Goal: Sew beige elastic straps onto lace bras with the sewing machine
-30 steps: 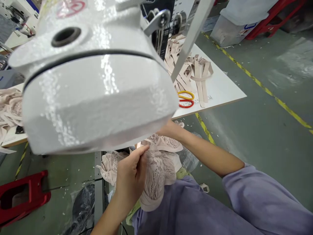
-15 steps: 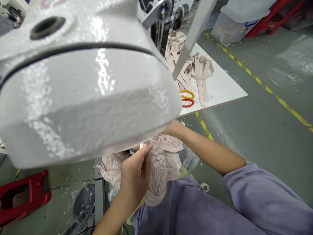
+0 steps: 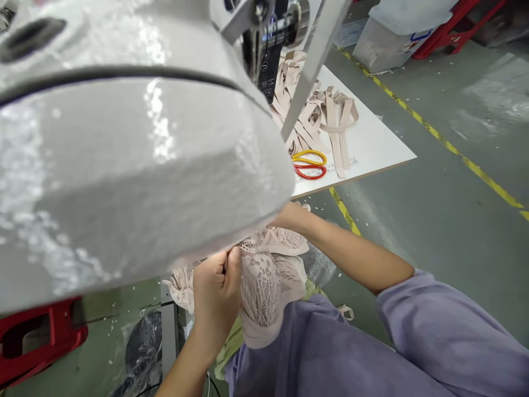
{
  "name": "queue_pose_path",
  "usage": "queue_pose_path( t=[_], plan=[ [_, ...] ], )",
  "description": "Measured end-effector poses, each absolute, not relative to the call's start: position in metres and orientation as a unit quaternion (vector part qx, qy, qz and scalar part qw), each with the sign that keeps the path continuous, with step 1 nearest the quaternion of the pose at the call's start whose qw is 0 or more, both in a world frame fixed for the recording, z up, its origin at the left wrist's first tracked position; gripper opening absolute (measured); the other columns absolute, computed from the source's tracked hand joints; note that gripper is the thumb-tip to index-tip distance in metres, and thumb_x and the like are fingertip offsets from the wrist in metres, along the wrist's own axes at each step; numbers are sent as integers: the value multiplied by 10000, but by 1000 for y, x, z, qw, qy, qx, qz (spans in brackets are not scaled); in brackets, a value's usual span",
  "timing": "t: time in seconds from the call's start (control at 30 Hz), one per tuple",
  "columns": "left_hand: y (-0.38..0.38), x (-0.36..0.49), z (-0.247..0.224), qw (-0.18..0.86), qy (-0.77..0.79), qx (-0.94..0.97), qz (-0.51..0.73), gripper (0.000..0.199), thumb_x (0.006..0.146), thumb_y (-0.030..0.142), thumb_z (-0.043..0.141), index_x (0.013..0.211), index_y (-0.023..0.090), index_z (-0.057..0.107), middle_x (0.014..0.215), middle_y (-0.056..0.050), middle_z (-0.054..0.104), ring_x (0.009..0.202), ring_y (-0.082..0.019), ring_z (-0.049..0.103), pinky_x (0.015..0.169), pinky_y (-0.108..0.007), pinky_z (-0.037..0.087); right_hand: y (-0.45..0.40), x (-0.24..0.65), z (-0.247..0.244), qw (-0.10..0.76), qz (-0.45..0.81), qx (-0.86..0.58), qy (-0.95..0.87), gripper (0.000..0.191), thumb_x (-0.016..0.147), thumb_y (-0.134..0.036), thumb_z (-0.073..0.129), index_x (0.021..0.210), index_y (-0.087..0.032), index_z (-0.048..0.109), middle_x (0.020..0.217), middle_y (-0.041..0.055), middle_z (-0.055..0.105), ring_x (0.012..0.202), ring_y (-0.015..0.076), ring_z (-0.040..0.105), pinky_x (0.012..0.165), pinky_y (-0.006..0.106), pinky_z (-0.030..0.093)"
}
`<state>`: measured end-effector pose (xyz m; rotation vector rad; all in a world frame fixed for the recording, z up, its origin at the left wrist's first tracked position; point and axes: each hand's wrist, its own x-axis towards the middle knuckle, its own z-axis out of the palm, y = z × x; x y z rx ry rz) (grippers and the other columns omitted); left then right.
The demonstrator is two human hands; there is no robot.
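Note:
A beige lace bra [image 3: 261,286] hangs over my lap, its cups and smooth edging spread below the sewing machine. My left hand [image 3: 217,289] is closed on the bra's upper edge, thumb and fingers pinched together just under the machine. Only the wrist side of my right hand [image 3: 285,216] shows, at the far side of the bra. Its fingers are hidden behind the white sewing machine head [image 3: 157,182], so their grip cannot be made out. More beige lace [image 3: 182,286] bunches to the left of my left hand.
On the white tabletop [image 3: 380,146] lie several beige fabric strips [image 3: 339,129] and scissors with yellow and red handles [image 3: 309,165]. A translucent bin [image 3: 384,49] stands on the floor at top right. A red stool [image 3: 45,342] is at lower left.
My left hand has shifted slightly left and up, its pinch now close against the machine's lower edge. The view has moved so the machine appears further left. My right arm is nearly unmoved.

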<state>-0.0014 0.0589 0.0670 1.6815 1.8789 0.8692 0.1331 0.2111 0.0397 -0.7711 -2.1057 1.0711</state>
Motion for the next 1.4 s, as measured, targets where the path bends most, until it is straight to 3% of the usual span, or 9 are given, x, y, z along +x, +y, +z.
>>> queue_pose_path(
  t=[0.13,0.4,0.6,0.93,1.13,1.27,1.4],
  plan=[
    [63,-2,73,243,704,591,310,269,958,307,531,1110,250,745,951,-49,781,886,-253,743,629,-316,587,210,134,43,326,413,-299,-796,105,803,-148,627,881,-204,671,965,55,644,934,235,612,828,361,529],
    [66,-7,73,259,711,589,283,290,930,352,532,1070,245,762,873,-52,776,882,-273,734,629,-317,565,215,134,42,318,411,-296,-801,137,821,-206,633,698,-177,580,900,57,596,787,186,568,717,332,503],
    [70,-13,73,271,716,589,261,272,890,393,573,997,249,777,781,-38,764,814,-261,736,602,-299,548,219,133,35,313,417,-280,-806,79,779,-125,617,727,-168,577,921,66,597,871,212,570,823,377,491],
    [66,-4,72,297,739,532,288,318,900,417,552,1027,234,778,732,-46,743,814,-248,722,584,-279,533,220,133,37,306,428,-279,-803,96,783,-136,614,709,-170,563,953,67,596,857,197,556,789,341,477],
    [68,-4,73,291,739,537,284,298,895,391,559,1010,233,784,752,-41,753,821,-233,721,592,-263,537,219,133,42,320,452,-282,-784,96,765,-121,599,710,-169,536,903,34,562,831,171,523,747,296,442],
    [68,-6,73,271,723,572,278,305,903,382,560,1038,216,776,932,-54,787,887,-233,731,631,-261,556,220,134,42,315,453,-276,-787,99,757,-110,604,712,-162,533,867,18,544,820,152,521,711,265,406],
    [65,-11,72,236,700,626,250,299,926,357,531,1060,228,765,943,-41,794,771,-204,740,621,-261,556,222,135,38,310,445,-281,-792,75,764,-116,621,737,-153,561,885,15,560,810,137,526,718,254,393]
  ],
)
